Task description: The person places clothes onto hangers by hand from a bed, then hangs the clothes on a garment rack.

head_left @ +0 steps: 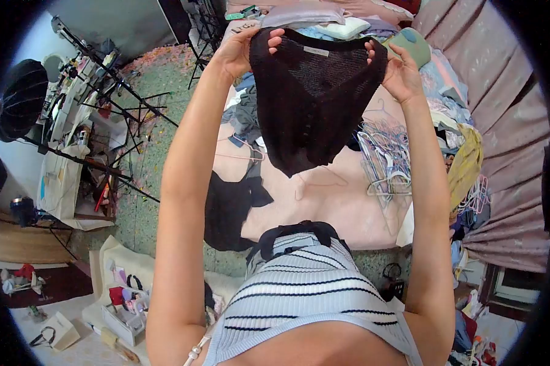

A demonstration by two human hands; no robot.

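As L grip [237,53] & R grip [403,74] hold its shoulders, blk top [314,107] hangs btwn & below.

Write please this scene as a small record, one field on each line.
Left hand: holds one upper corner of the dark garment
Right hand: holds the other upper corner
Garment: spread open, pale label inside neck
Surface: pink sheet
On sheet: pile of hangers, toward the right
Near-left edge: black cloth
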